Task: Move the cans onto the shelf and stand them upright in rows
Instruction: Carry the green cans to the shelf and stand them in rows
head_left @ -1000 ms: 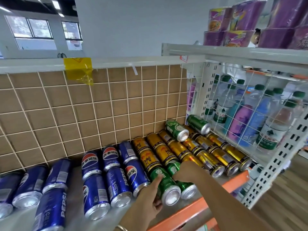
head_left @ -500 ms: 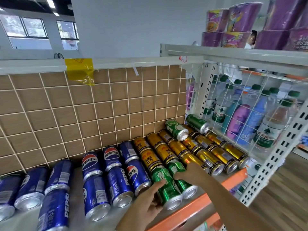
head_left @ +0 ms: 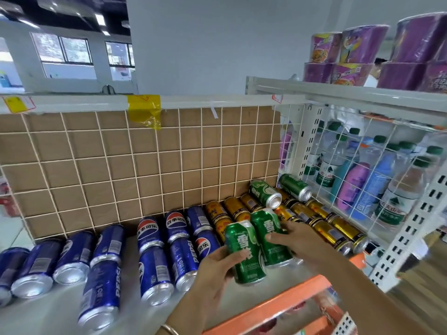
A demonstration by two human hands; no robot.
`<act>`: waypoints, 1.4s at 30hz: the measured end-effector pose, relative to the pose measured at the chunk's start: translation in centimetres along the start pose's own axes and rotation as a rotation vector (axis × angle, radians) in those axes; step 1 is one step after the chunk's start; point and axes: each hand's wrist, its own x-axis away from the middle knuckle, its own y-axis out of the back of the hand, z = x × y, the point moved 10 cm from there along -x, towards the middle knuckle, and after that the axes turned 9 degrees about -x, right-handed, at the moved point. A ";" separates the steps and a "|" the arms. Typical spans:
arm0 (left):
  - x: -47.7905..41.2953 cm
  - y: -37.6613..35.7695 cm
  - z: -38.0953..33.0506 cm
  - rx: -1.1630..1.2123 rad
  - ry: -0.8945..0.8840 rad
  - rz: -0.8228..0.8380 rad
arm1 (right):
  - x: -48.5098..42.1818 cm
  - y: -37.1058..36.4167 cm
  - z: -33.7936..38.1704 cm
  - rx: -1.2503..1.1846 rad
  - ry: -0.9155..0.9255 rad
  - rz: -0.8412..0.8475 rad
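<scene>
My left hand grips a green can, raised nearly upright near the front of the white shelf. Right beside it, my right hand grips a second green can, also tipped up. Two more green cans lie on their sides on top of the gold cans at the back right. Several blue Pepsi cans lie on their sides across the left and middle of the shelf.
A brown board behind a white wire grid backs the shelf. A wire side panel on the right separates it from water bottles. Purple noodle cups stand on the upper shelf. An orange rail edges the front.
Both green cans lay on their sides under my hands before; now each hand has lifted its can up off the shelf to nearly upright. The camera view has shifted left.
</scene>
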 end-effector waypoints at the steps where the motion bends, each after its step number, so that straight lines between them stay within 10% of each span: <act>1: 0.7 0.6 -0.6 0.004 -0.030 -0.023 | 0.5 -1.0 0.6 -0.014 0.025 0.028; 28: 38.7 32.8 -0.6 0.099 -0.461 -0.811 | 17.6 -48.8 1.1 0.006 0.067 0.900; 42: 58.4 51.7 -2.8 0.001 -0.518 -0.900 | 31.0 -74.6 2.4 -0.043 0.102 1.056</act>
